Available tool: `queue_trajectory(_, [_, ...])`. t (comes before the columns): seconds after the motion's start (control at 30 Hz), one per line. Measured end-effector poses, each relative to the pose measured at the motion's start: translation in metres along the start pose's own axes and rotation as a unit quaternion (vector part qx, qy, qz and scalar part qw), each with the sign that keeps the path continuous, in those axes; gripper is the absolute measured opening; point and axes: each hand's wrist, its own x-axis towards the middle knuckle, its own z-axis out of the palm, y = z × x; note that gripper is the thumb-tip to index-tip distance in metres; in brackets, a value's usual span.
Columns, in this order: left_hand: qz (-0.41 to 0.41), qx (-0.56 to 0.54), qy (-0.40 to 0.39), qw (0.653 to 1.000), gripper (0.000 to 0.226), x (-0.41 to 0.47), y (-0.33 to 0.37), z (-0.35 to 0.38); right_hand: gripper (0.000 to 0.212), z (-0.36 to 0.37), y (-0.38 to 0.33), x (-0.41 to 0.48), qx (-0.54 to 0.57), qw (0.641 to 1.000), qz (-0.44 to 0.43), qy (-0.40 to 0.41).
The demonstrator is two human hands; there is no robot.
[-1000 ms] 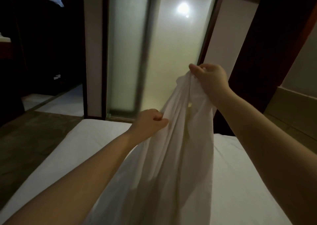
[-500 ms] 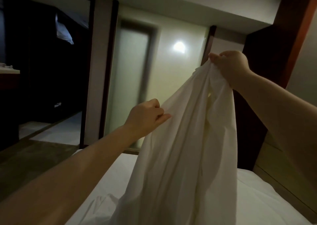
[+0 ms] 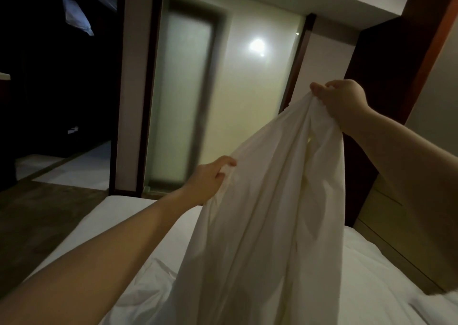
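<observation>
Dim bedroom, seen from a head camera looking down two bare forearms. I have a white sheet (image 3: 260, 213) lifted off the bed (image 3: 119, 228). It hangs in long folds from both hands, and its lower part trails onto the bed near the bottom of the view.

My right hand (image 3: 344, 104) is raised high on the right, fingers and thumb curled and pinching a bunched corner of the cloth. My left hand (image 3: 210, 178) sits lower and nearer the middle, fingers curled round the sheet's left edge. The hands are apart, with a slanting stretch of cloth running between them.

Behind them stands a frosted glass door (image 3: 183, 101), with a dark doorway (image 3: 62, 89) to its left. A wooden panel (image 3: 386, 215) runs along the bed's right side.

I judge the step in hand to be finding the sheet's edge and opening it out to spread over the bed. To do it well, I would make the right-hand pinch firm on the corner. The left hand would slide along the hem — loosely enough to travel, tightly enough not to drop it — until it meets the next corner. Then both hands should draw apart so the folds fall open.

The cloth looks thin and limp, so it will likely twist; a gentle shake should clear that. I would also lift it high enough that the trailing part does not drag creases into the bed beneath.
</observation>
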Motion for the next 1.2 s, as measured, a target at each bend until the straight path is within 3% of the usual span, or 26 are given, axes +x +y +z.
queue_trajectory(0.1, [-0.035, -0.123, -0.018, 0.992, 0.030, -0.002, 0.003, -0.004, 0.030, -0.004, 0.012, -0.003, -0.012, 1.000, 0.025, -0.003])
queue_trajectory(0.27, [0.061, 0.050, 0.016, 0.997, 0.029, -0.006, -0.005, 0.003, 0.026, -0.006, 0.023, -0.010, -0.010, 0.999, 0.047, 0.003])
queue_trajectory(0.47, [0.113, 0.066, -0.033, 0.991, 0.035, -0.018, 0.000, 0.044, 0.029, 0.003, 0.014, -0.026, -0.025, 0.999, 0.037, -0.018])
queue_trajectory(0.63, [0.150, 0.042, 0.076, 0.985, 0.035, -0.019, 0.017, 0.046, 0.029, 0.010, 0.008, -0.038, -0.034, 0.997, 0.033, -0.061])
queue_trajectory(0.73, [0.161, -0.001, 0.094, 0.982, 0.041, -0.014, 0.023, 0.038, 0.030, 0.014, 0.007, -0.043, -0.039, 0.994, 0.030, -0.098])
queue_trajectory(0.87, [0.081, -0.119, -0.009, 0.990, 0.047, -0.009, 0.035, 0.023, 0.032, 0.022, 0.009, -0.048, -0.050, 0.990, 0.028, -0.132])
queue_trajectory(0.93, [0.031, -0.227, -0.061, 0.971, 0.038, -0.010, 0.042, 0.014, 0.034, 0.024, 0.011, -0.051, -0.058, 0.988, 0.033, -0.137])
queue_trajectory(1.0, [0.010, -0.286, -0.082, 0.954, 0.043, -0.012, 0.044, 0.007, 0.035, 0.025, 0.015, -0.052, -0.060, 0.988, 0.046, -0.136])
queue_trajectory(1.1, [-0.004, -0.211, -0.076, 0.975, 0.048, -0.014, 0.040, 0.001, 0.035, 0.024, 0.022, -0.052, -0.065, 0.988, 0.057, -0.128])
queue_trajectory(1.2, [0.000, -0.152, -0.089, 0.984, 0.035, -0.015, 0.036, 0.008, 0.030, 0.029, 0.023, -0.052, -0.058, 0.988, 0.058, -0.129])
